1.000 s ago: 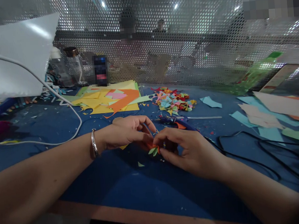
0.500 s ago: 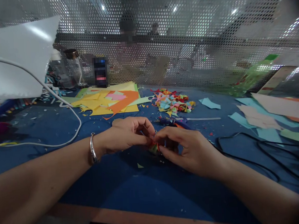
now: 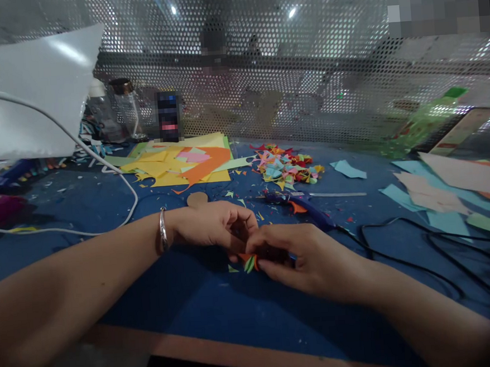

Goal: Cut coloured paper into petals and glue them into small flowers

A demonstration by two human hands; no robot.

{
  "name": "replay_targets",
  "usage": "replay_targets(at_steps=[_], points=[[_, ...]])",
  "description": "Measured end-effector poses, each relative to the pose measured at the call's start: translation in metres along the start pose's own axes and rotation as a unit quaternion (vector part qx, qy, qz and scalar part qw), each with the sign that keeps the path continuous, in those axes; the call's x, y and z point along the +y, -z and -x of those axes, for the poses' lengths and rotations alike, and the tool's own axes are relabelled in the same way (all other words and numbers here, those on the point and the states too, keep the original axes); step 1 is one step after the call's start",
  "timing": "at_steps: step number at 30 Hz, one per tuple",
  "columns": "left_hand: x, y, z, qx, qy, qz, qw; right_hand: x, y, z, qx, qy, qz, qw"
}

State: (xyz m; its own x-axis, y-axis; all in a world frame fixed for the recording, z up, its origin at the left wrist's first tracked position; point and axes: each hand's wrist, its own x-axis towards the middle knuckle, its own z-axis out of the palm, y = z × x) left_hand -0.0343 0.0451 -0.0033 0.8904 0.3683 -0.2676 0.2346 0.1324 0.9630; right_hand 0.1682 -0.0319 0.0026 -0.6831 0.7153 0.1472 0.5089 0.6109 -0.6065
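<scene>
A small orange and green folded paper piece [image 3: 249, 262] is between my two hands, low over the blue table. My right hand [image 3: 304, 252] pinches its right side between thumb and fingers. From the other side, my left hand [image 3: 214, 225], with a silver bangle at the wrist, has its curled fingertips at the paper's upper left edge. The fingers hide part of the piece. A blue glue gun [image 3: 320, 216] with a clear glue stick [image 3: 338, 195] lies just behind my right hand. A tan rounded piece [image 3: 197, 199] shows behind my left hand.
Yellow and orange paper sheets [image 3: 205, 164] lie at the back, beside a pile of colourful paper scraps [image 3: 288, 166]. Blue and pink papers [image 3: 432, 193] and a black cord [image 3: 364, 236] are to the right. A white cable [image 3: 132, 197] loops at left. A perforated metal screen [image 3: 239, 94] stands behind.
Both hands have come slightly nearer the table's front edge with the paper piece. More of its green and orange folds now shows below the fingers, and more of the glue gun is visible.
</scene>
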Motion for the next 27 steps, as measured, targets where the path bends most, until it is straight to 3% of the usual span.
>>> replay_targets(at_steps=[4,9,15,27], points=[[0.001,-0.001,0.002,0.033,0.018,0.033,0.999,-0.002,0.0,-0.001,0.007,-0.007,-0.014,1.0],[0.011,-0.003,0.007,0.091,-0.006,0.1,0.991,0.002,0.004,0.0,0.066,-0.032,-0.011,0.997],[0.016,-0.005,0.01,0.106,-0.038,0.105,0.988,0.001,0.008,-0.001,0.111,-0.038,-0.029,0.993],[0.011,-0.008,0.004,0.13,-0.025,0.148,0.98,0.001,0.007,0.001,0.114,-0.054,-0.052,0.991]])
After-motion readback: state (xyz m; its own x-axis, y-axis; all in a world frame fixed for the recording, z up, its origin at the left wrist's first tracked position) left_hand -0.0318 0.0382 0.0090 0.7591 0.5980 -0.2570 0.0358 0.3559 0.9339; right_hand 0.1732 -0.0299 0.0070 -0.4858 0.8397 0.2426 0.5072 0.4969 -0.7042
